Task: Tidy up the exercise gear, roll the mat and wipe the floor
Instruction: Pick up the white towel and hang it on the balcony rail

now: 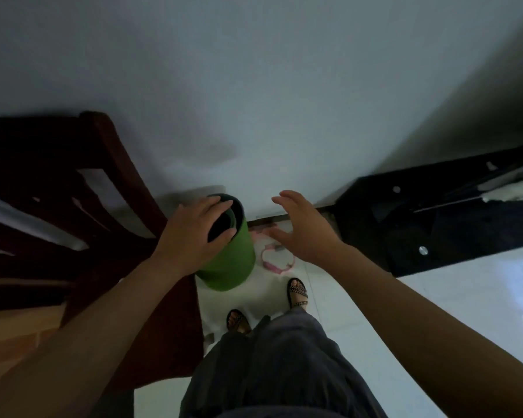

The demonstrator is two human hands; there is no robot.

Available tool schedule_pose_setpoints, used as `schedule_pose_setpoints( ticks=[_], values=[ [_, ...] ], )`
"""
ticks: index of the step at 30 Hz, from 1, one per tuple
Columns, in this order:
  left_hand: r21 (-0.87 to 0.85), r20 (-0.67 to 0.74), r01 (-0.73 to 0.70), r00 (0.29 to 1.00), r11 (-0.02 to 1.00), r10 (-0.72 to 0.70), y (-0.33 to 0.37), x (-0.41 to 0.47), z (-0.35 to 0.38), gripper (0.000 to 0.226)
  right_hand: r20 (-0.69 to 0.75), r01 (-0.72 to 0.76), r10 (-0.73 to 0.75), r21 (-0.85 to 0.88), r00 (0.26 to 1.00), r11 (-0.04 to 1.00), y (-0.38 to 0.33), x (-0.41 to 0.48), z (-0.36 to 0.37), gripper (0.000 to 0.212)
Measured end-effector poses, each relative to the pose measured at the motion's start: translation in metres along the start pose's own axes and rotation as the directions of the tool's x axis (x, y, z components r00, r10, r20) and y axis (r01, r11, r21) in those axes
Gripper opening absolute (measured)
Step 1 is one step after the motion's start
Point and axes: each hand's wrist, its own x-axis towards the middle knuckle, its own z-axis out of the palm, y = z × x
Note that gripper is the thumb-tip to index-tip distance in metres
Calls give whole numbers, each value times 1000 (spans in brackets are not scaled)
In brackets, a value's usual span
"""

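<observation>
I have the left hand (194,230) clamped on the top end of the rolled green mat (233,260), fingers curled over its rim and the thumb pressing the near side. The right hand (302,227) hovers just beside it, fingers spread and holding nothing. The mat stands on end on the floor (435,312), close to the wall (284,101), between the dark wooden chair (109,164) and a pink ring (277,257) lying on the tiles.

My worry is the roll. Nothing binds it that I can see, so if I let go too soon I expect it to loosen or tip, either onto the ring or against the chair. It also looks tilted rather than truly upright, which makes a topple likelier.

The floor is pale glossy tile, probably slippery under the mat's end. A black glass stand (435,224) sits along the wall to the right, well apart from the mat.
</observation>
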Motion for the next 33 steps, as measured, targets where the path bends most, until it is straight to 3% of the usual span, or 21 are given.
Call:
schedule_pose_setpoints(
  ticks=[8, 16, 20, 24, 33],
  values=[
    [-43, 48, -238, 970, 970, 240, 77, 18, -16, 73, -206, -216, 235, 113, 950, 970, 16, -91, -20, 60],
    [-120, 195, -458, 859, 881, 473, 192, 29, 10, 77, -291, -343, 414, 265, 862, 901, 72, -191, -45, 46],
    [-145, 263, -535, 790, 832, 554, 269, 20, 40, 73, -359, -432, 541, 343, 761, 834, 106, -258, -59, 48],
    [-214, 311, -585, 718, 782, 622, 356, -1, 78, 54, -409, -501, 647, 413, 644, 760, 144, -345, -62, 48],
    [-258, 360, -713, 556, 652, 750, 518, -56, 164, 51, -460, -581, 778, 520, 428, 627, 220, -506, -52, 48]
  ],
)
